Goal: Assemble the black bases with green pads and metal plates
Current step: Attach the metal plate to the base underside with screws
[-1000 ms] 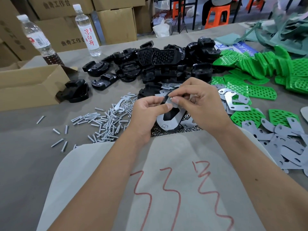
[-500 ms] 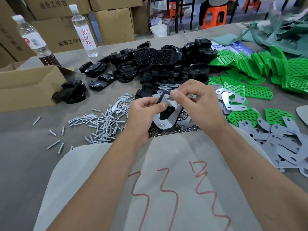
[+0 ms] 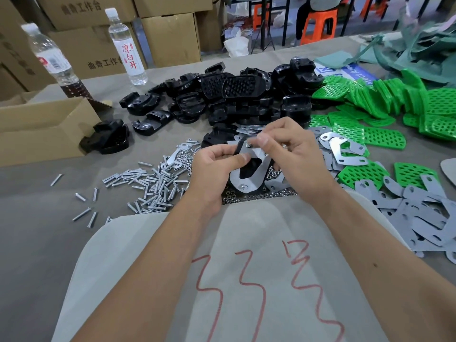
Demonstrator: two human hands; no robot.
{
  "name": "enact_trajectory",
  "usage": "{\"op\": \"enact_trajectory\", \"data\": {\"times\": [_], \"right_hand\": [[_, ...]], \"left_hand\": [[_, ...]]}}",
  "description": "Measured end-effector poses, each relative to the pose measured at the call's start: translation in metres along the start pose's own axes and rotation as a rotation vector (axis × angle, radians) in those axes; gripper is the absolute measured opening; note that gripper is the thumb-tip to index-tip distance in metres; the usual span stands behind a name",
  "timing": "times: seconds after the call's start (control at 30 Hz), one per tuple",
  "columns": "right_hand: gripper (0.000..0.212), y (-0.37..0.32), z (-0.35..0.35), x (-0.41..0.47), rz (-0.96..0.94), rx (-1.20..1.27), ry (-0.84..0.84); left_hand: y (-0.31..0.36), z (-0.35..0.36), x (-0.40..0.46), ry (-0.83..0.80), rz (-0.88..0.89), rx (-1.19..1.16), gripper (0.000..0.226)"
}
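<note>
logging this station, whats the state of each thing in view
left hand: grips the black base
right hand: pinches at the plate's top hole
metal plate: on the held base, bottom nut fitted
black base: held off the table
near water bottle: capped, upright
far water bottle: capped, upright
cardboard box: open

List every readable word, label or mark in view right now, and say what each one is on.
"曲奇工作台": printed on the cardboard box behind the bottles, and again on the upper box.
"凉白开": red characters on the white label of the water bottle.
Blue-and-white sheet by the green pads: lettering too blurred to read.
Second bottle: label too small to read.
Red scrawl on the grey cloth: squiggles, no legible word.
</note>
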State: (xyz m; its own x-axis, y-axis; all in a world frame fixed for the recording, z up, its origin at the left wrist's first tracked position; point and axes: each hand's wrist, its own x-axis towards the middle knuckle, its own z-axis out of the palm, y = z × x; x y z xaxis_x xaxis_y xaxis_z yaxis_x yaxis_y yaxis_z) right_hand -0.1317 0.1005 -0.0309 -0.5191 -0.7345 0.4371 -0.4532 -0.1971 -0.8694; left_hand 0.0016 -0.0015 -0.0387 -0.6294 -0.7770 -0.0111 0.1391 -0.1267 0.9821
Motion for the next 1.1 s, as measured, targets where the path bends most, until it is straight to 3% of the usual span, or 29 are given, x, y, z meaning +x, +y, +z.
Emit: {"op": "enact_trajectory", "data": {"times": [0.53,0.73,0.97,1.1], "right_hand": [[0.010,0.004,0.002,0.000,-0.023,0.020,0.031],[0.017,0.007,0.008,0.001,-0.101,-0.139,0.036],[0.006,0.012,0.012,0.002,-0.252,-0.294,0.115],[0.012,0.013,0.012,0.003,-0.270,-0.353,0.123]], "left_hand": [[-0.001,-0.001,0.002,0.030,0.001,0.026,0.015],[-0.004,0.003,0.001,0.038,0.064,0.137,0.016],[-0.007,0.007,-0.003,0.099,0.204,0.224,0.007],[-0.006,0.008,-0.003,0.084,0.223,0.236,0.020]]}}
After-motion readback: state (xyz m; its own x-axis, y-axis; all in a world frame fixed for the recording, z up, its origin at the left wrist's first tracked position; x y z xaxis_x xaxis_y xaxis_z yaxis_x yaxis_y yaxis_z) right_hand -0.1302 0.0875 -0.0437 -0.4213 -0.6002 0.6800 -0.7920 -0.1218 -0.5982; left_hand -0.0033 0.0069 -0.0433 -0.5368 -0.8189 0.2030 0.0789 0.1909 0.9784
